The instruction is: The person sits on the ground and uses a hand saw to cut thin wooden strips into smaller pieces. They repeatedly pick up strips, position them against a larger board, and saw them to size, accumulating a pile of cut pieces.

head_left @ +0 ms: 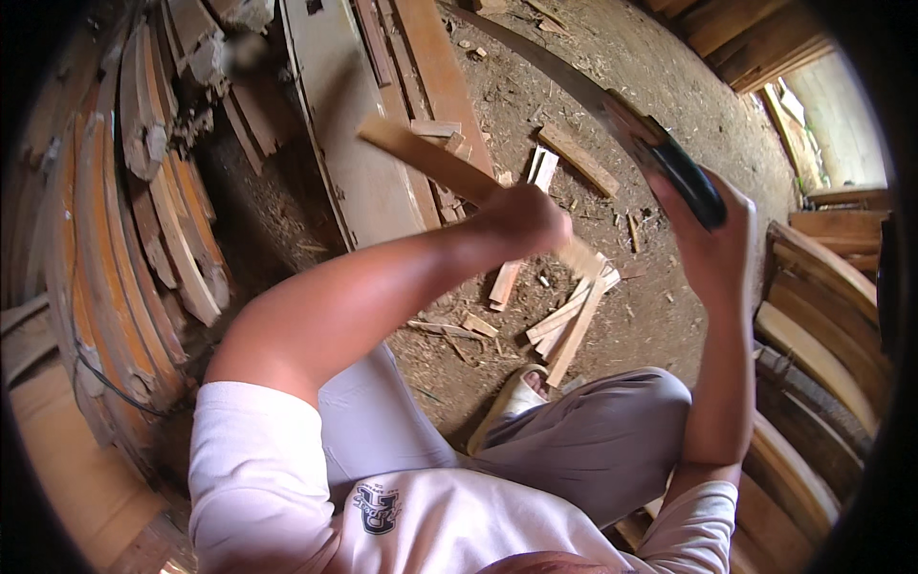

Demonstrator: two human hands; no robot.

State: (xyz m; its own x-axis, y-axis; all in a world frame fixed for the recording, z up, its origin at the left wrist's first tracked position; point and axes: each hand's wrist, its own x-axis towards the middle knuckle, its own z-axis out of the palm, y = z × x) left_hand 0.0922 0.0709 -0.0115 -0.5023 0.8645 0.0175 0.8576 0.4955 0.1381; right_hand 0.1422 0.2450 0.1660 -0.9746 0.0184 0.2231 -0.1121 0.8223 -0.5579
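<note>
My left hand (528, 218) is closed around a short flat strip of wood (421, 158), which sticks out on both sides of the fist, its lower end blurred. On the right, my raised right hand (715, 239) grips the black handle of what looks like a handsaw (690, 182). Its long dark blade (545, 55) reaches away toward the top middle; no teeth can be made out. The wood strip and the blade are apart. Below my left hand, several cut wood pieces (572, 320) lie in a loose pile on the ground.
Long planks (349, 143) lie on the ground ahead. Stacked curved boards (105, 249) line the left side, with more stacked timber (813, 344) close at the right. Scraps and chips dot the dirt floor (660, 316). One sandalled foot (516, 402) rests near the cut pieces.
</note>
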